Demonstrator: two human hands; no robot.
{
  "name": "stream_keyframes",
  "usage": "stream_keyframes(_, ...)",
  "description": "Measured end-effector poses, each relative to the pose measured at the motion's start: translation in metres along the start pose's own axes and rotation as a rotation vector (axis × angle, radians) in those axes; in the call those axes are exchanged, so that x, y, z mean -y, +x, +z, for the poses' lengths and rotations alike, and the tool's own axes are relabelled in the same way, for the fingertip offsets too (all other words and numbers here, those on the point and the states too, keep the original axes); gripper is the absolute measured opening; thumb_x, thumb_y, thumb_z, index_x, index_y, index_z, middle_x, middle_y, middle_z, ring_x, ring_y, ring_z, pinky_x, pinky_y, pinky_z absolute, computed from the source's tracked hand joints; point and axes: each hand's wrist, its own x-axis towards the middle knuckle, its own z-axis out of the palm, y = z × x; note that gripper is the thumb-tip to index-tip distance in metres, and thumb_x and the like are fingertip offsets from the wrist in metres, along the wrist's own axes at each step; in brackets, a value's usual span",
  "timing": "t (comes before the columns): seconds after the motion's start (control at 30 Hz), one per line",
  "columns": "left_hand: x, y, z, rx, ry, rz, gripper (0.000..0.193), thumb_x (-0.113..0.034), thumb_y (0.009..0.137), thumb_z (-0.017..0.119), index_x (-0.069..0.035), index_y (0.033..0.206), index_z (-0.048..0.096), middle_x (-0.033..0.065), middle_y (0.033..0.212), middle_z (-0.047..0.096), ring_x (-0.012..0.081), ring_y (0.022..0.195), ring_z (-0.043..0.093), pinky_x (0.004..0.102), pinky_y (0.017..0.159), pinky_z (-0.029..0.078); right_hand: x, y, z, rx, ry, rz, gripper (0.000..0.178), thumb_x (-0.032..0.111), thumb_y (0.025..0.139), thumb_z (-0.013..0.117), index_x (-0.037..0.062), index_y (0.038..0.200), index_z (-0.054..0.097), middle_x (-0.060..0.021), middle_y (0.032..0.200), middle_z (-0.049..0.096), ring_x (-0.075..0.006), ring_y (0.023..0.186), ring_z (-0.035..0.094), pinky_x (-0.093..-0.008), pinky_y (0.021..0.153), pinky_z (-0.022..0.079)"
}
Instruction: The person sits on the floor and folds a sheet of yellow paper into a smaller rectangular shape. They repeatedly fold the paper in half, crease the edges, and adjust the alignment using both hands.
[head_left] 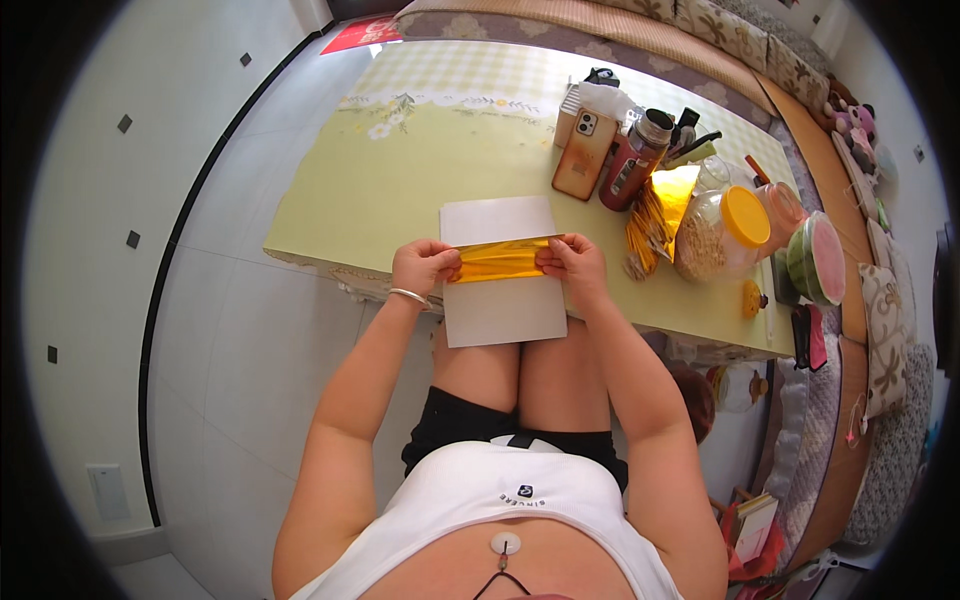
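Observation:
A strip of shiny gold foil paper (pixel 498 262) stretches sideways between my two hands. My left hand (pixel 427 265) pinches its left end, with a pale bangle on the wrist. At the other end, my right hand (pixel 572 265) has its thumb and fingers closed on the foil. Beneath the strip lies a white sheet or board (pixel 505 312), partly on the table and partly jutting over the near edge above my thighs. The foil covers the middle of this white sheet. Creases run along the foil's length.
On the yellow-green table (pixel 350 190), right of my hands, stand a gold phone (pixel 582 160), a dark red bottle (pixel 632 165), a bundle of gold foil (pixel 655 225) and a yellow-lidded jar (pixel 720 240). A pink-topped container (pixel 815 258) sits near the right edge. A long sofa (pixel 640 30) runs behind.

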Motion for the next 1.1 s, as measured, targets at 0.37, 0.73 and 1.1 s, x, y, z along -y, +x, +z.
stream_keyframes(0.37,0.021,-0.009,-0.003,-0.038,0.545,0.239,0.020,-0.015,0.078,0.081,0.000,0.078,0.068,0.0061,0.072,0.063,0.0159,0.063,0.057,0.0298,0.061,0.048,0.000,-0.024,-0.027,-0.007,-0.434,-0.015,0.017,0.016,0.093,0.069,0.0004,0.089,0.063,-0.0083,0.078,0.071,-0.0138,0.065,0.069,-0.0245,0.058,0.055)
stream_keyframes(0.73,0.008,-0.007,0.020,-0.043,0.171,0.342,0.014,0.000,0.078,0.077,-0.001,0.090,0.070,0.0035,0.087,0.069,0.0115,0.067,0.063,0.0228,0.058,0.051,0.000,-0.011,-0.014,-0.064,-0.324,-0.074,0.018,0.015,0.094,0.069,0.0013,0.086,0.060,-0.0075,0.077,0.070,-0.0135,0.065,0.068,-0.0239,0.056,0.052)
stream_keyframes(1.1,0.010,-0.008,0.009,-0.010,-0.055,-0.035,0.006,-0.002,0.088,0.071,0.003,0.087,0.068,0.0110,0.083,0.072,0.0146,0.069,0.069,0.0251,0.060,0.057,-0.008,-0.015,-0.017,-0.054,-0.405,-0.141,0.020,0.015,0.092,0.069,0.0006,0.081,0.061,-0.0067,0.069,0.068,-0.0121,0.065,0.068,-0.0242,0.057,0.050)
